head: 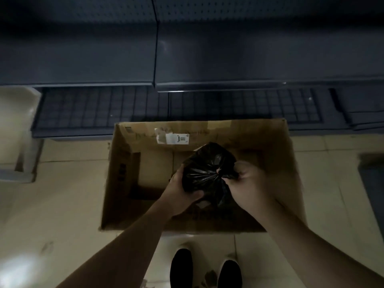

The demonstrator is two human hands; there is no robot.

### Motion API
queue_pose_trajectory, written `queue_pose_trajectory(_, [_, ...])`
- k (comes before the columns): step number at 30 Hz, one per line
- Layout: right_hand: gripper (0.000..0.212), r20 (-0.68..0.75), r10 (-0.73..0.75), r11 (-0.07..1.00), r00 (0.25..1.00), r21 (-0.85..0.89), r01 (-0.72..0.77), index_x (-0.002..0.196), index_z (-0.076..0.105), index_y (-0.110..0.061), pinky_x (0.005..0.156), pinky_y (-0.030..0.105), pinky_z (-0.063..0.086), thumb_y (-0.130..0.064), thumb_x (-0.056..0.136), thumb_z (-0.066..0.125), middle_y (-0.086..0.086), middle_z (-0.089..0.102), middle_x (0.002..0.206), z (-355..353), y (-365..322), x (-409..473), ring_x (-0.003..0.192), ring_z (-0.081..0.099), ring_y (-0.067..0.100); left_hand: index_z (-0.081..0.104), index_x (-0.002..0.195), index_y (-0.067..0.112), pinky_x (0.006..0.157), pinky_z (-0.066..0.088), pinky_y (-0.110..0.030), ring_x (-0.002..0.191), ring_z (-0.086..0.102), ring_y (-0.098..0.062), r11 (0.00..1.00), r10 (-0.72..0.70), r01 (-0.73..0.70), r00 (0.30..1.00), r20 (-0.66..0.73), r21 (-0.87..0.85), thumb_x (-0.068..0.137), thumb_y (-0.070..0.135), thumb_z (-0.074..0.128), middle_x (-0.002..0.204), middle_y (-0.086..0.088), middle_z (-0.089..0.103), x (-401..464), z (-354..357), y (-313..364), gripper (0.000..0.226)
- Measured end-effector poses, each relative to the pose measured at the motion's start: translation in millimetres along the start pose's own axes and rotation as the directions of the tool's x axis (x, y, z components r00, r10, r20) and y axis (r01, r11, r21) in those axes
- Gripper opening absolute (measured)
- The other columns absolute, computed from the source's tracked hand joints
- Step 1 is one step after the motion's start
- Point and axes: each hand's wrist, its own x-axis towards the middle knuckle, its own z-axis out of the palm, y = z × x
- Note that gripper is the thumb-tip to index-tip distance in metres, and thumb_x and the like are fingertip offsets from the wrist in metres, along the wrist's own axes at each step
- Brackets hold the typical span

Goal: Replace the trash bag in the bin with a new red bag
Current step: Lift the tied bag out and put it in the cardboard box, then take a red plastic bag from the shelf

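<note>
The right hand (247,181) pinches the gathered neck of a black trash bag (207,169), fingertips closed on the twisted plastic, while the left hand (182,192) cups the bag's bulging side with fingers wrapped around it. Both hands hold the bag just above the open cardboard box (124,175) that appears to serve as the bin; whether the bag touches the box floor beneath them cannot be told. Beyond the fingers, the box's far wall carries a white label (176,138), and dark metal shelving (145,59) rises behind it. Below the wrists, two black shoes (204,269) stand on a pale tiled floor (62,194). The step in hand looks like closing and removing the old bag. Next comes lifting it clear and fetching a red bag, which is nowhere in view.
</note>
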Motion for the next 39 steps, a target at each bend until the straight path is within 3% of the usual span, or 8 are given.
queue_pose_trajectory(3, [0.032, -0.004, 0.054, 0.999, 0.999, 0.007, -0.054, 0.063, 0.064, -0.023, 0.058, 0.004, 0.039, 0.002, 0.082, 0.07, -0.019, 0.061, 0.071, 39.3, 45.7, 32.3, 0.068, 0.057, 0.0, 0.028, 0.15, 0.041, 0.102, 0.051, -0.042, 0.13, 0.048, -0.016, 0.997, -0.076, 0.076, 0.997, 0.006, -0.02, 0.068, 0.042, 0.082, 0.138, 0.009, 0.05, 46.7, 15.3, -46.7, 0.099])
queue_pose_trajectory(9, [0.01, 0.082, 0.134, 0.991, 0.988, -0.007, -0.134, 0.08, 0.073, -0.002, 0.068, 0.042, 0.057, -0.008, 0.086, 0.068, 0.012, 0.07, 0.08, 92.9, 101.6, 60.2, 0.076, 0.065, 0.024, 0.034, 0.092, 0.087, 0.054, 0.045, 0.001, 0.084, 0.053, 0.02, 0.973, -0.178, 0.184, 0.982, 0.058, -0.139, 0.077, 0.03, 0.084, 0.105, 0.035, 0.046, 94.2, 32.8, -99.6, 0.076])
queue_pose_trajectory(17, [0.012, 0.181, 0.246, 0.968, 0.952, 0.001, -0.25, 0.096, 0.074, -0.02, 0.061, 0.007, 0.038, -0.013, 0.088, 0.069, -0.017, 0.059, 0.082, 110.2, 119.8, 71.5, 0.069, 0.052, -0.004, 0.04, 0.143, 0.043, 0.072, 0.047, -0.009, 0.113, 0.055, -0.005, 0.974, -0.203, 0.207, 0.978, 0.049, -0.09, 0.076, 0.038, 0.083, 0.118, 0.026, 0.052, 111.5, 32.8, -109.0, 0.08])
queue_pose_trajectory(24, [0.028, 0.264, 0.276, 0.96, 0.924, -0.023, -0.28, 0.12, 0.067, -0.024, 0.08, 0.023, 0.048, -0.022, 0.092, 0.066, -0.005, 0.07, 0.109, 93.0, 108.9, 68.7, 0.105, 0.064, 0.016, 0.051, 0.132, 0.047, 0.073, 0.05, -0.018, 0.107, 0.061, -0.007, 0.949, -0.299, 0.304, 0.951, 0.075, -0.079, 0.057, 0.056, 0.081, 0.122, 0.017, 0.058, 103.5, 18.7, -80.9, 0.081])
queue_pose_trajectory(26, [0.034, 0.277, 0.273, 0.96, 0.921, -0.021, -0.278, 0.128, 0.063, -0.023, 0.08, 0.023, 0.046, -0.026, 0.094, 0.064, -0.002, 0.067, 0.12, 82.2, 99.7, 60.7, 0.11, 0.062, 0.018, 0.056, 0.112, 0.054, 0.073, 0.049, -0.02, 0.1, 0.061, -0.004, 0.955, -0.287, 0.291, 0.956, 0.066, -0.062, 0.053, 0.057, 0.079, 0.12, 0.016, 0.061, 92.1, 13.4, -61.0, 0.063])
queue_pose_trajectory(32, [0.045, 0.242, 0.34, 0.922, 0.909, 0.102, -0.373, 0.14, 0.051, -0.024, 0.093, 0.031, 0.05, -0.03, 0.097, 0.06, 0.0, 0.06, 0.135, -10.8, 49.1, 7.5, 0.119, 0.059, 0.018, 0.045, 0.145, 0.034, 0.087, 0.055, -0.033, 0.107, 0.061, -0.016, 0.971, -0.189, 0.177, 0.98, 0.06, 0.159, 0.078, 0.053, 0.074, 0.131, 0.005, 0.059, 31.5, 7.9, 57.7, 0.075])
queue_pose_trajectory(36, [0.049, 0.048, 0.402, 0.897, 0.914, 0.178, -0.404, 0.141, 0.049, -0.029, 0.093, 0.027, 0.046, -0.037, 0.094, 0.062, -0.004, 0.058, 0.137, -131.9, 1.6, -59.2, 0.122, 0.057, 0.013, 0.041, 0.149, 0.034, 0.103, 0.044, -0.035, 0.127, 0.052, -0.024, 0.953, -0.077, 0.036, 0.989, 0.125, 0.3, 0.088, 0.059, 0.062, 0.147, 0.004, 0.05, -31.9, 35.6, 187.3, 0.07])
queue_pose_trajectory(39, [0.048, -0.157, 0.488, 0.854, 0.859, 0.289, -0.433, 0.138, 0.053, -0.027, 0.094, 0.026, 0.046, -0.035, 0.093, 0.065, -0.008, 0.062, 0.125, -241.1, -30.6, -133.9, 0.117, 0.059, 0.013, 0.047, 0.137, 0.045, 0.099, 0.036, -0.03, 0.125, 0.049, -0.015, 0.933, 0.044, -0.134, 0.964, 0.262, 0.334, 0.093, 0.054, 0.058, 0.128, 0.025, 0.051, -98.0, 83.9, 297.1, 0.046])
